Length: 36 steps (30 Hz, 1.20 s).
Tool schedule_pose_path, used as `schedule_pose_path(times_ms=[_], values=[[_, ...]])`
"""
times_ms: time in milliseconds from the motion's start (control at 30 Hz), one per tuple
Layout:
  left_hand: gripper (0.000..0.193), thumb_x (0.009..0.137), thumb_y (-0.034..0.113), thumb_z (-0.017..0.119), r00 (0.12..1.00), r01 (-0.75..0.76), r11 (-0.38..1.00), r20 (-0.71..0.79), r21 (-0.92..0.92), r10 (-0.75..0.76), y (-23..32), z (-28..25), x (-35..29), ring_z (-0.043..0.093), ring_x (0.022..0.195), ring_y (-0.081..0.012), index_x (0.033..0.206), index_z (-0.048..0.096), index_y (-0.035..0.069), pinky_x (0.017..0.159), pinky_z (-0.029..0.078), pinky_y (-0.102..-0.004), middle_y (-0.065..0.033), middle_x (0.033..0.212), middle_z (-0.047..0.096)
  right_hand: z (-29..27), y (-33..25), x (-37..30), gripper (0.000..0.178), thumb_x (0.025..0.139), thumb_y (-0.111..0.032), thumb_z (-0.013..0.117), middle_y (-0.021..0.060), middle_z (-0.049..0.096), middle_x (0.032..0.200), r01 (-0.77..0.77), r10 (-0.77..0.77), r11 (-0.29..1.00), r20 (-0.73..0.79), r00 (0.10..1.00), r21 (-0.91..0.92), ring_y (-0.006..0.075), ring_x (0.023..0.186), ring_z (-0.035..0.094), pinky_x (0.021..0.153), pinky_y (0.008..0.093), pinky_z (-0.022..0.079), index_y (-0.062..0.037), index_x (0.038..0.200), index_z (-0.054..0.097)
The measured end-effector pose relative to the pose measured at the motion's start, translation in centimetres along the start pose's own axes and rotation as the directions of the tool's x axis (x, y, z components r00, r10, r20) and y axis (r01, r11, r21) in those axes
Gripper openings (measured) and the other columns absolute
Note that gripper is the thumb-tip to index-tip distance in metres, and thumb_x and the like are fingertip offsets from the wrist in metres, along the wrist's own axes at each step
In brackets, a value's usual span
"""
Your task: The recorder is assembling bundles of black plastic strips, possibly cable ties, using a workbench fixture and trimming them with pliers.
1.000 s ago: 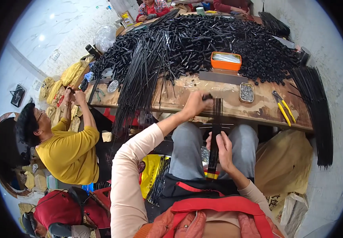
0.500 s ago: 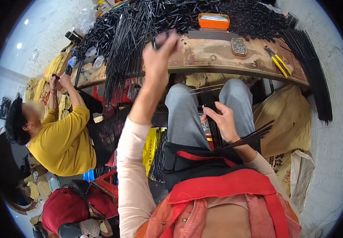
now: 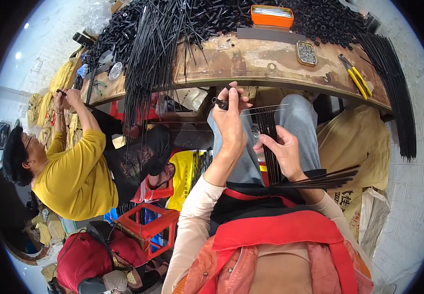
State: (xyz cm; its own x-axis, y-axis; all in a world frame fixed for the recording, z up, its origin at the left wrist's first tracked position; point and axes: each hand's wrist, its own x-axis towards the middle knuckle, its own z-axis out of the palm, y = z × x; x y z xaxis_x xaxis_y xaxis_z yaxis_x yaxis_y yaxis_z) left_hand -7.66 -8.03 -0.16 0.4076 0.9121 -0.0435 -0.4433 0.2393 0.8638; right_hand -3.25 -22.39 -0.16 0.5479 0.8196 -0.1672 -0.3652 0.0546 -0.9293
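Observation:
My left hand (image 3: 229, 122) is raised above my left thigh, just in front of the table edge. Its fingers curl round a short black tubular piece (image 3: 220, 103), whose hollow end sticks out by the thumb. Another dark bit shows near the fingertips. My right hand (image 3: 286, 151) is over my lap with thumb and forefinger brought together; what they pinch is too small to make out. Beneath it a bundle of thin black rods (image 3: 269, 159) runs down between my thighs. More black rods (image 3: 327, 180) fan out across my right wrist. Thin pale wires (image 3: 266, 108) lie crosswise above the bundle.
On the wooden table (image 3: 251, 61) are heaps of black rods (image 3: 148, 59) and black fittings (image 3: 320, 19), an orange box (image 3: 272, 16), a tray of small metal pieces (image 3: 306, 53) and yellow-handled pliers (image 3: 356, 78). At left sits a person in yellow (image 3: 74, 171); a red stool (image 3: 148, 220) is nearby.
My left hand has come down from over the table towards my lap, bringing the black tubular piece. My right hand stays over the rods, and the view has shifted slightly.

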Motion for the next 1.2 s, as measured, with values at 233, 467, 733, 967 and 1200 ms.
schedule_pose_path(times_ms=[233, 467, 733, 967, 1200], values=[[0.026, 0.098, 0.018, 0.056, 0.986, 0.158, 0.979, 0.073, -0.126, -0.15, 0.1, -0.6, 0.0, 0.063, 0.081, -0.0132, 0.117, 0.058, 0.0, 0.072, 0.053, -0.0263, -0.0071, 0.097, 0.065, -0.4, 0.1, 0.6, 0.016, 0.09, -0.015, 0.066, 0.0077, 0.066, 0.077, -0.048, 0.049, 0.998, -0.023, 0.999, 0.037, 0.0135, 0.069, 0.065, 0.066, 0.0257, 0.054, 0.0001, 0.093, 0.061], [0.02, 0.094, 0.017, 0.061, 0.907, 0.399, 0.906, 0.206, -0.143, -0.367, 1.8, -2.9, -0.5, 0.067, 0.095, -0.021, 0.108, 0.061, 0.003, 0.088, 0.055, -0.0313, -0.0141, 0.107, 0.067, -0.4, -0.1, 0.5, 0.015, 0.09, -0.014, 0.066, 0.0076, 0.066, 0.077, -0.039, 0.042, 0.997, -0.045, 0.998, 0.064, 0.0133, 0.069, 0.065, 0.065, 0.0257, 0.054, -0.0001, 0.092, 0.061], [0.019, 0.094, 0.021, 0.063, 0.951, 0.289, 0.941, 0.164, -0.177, -0.261, 1.1, -0.8, -1.1, 0.065, 0.09, -0.0171, 0.105, 0.06, 0.005, 0.084, 0.054, -0.0297, -0.0118, 0.105, 0.066, 0.3, 0.1, 0.1, 0.017, 0.088, -0.01, 0.068, 0.0062, 0.063, 0.086, -0.036, 0.037, 0.994, -0.007, 0.999, 0.1, 0.0151, 0.074, 0.067, 0.067, 0.0273, 0.056, 0.0027, 0.097, 0.06], [0.019, 0.092, 0.019, 0.065, 0.9, 0.419, 0.889, 0.214, -0.185, -0.38, 1.4, -2.6, -1.6, 0.065, 0.091, -0.0168, 0.105, 0.065, 0.005, 0.083, 0.054, -0.0287, -0.0081, 0.104, 0.066, -0.6, 0.0, 0.4, 0.014, 0.09, -0.012, 0.065, 0.0069, 0.066, 0.078, -0.063, 0.063, 0.998, -0.003, 0.998, 0.032, 0.0133, 0.07, 0.065, 0.066, 0.025, 0.053, 0.0, 0.096, 0.061], [0.022, 0.091, 0.019, 0.067, 0.899, 0.409, 0.901, 0.232, -0.146, -0.37, 1.7, -2.8, -1.7, 0.066, 0.092, -0.0162, 0.108, 0.067, 0.006, 0.082, 0.054, -0.0291, -0.0072, 0.104, 0.067, -0.8, 0.3, 0.6, 0.016, 0.091, -0.014, 0.064, 0.0068, 0.065, 0.076, -0.054, 0.054, 0.997, 0.004, 0.999, 0.063, 0.0129, 0.068, 0.064, 0.066, 0.0259, 0.053, 0.0008, 0.098, 0.063]])
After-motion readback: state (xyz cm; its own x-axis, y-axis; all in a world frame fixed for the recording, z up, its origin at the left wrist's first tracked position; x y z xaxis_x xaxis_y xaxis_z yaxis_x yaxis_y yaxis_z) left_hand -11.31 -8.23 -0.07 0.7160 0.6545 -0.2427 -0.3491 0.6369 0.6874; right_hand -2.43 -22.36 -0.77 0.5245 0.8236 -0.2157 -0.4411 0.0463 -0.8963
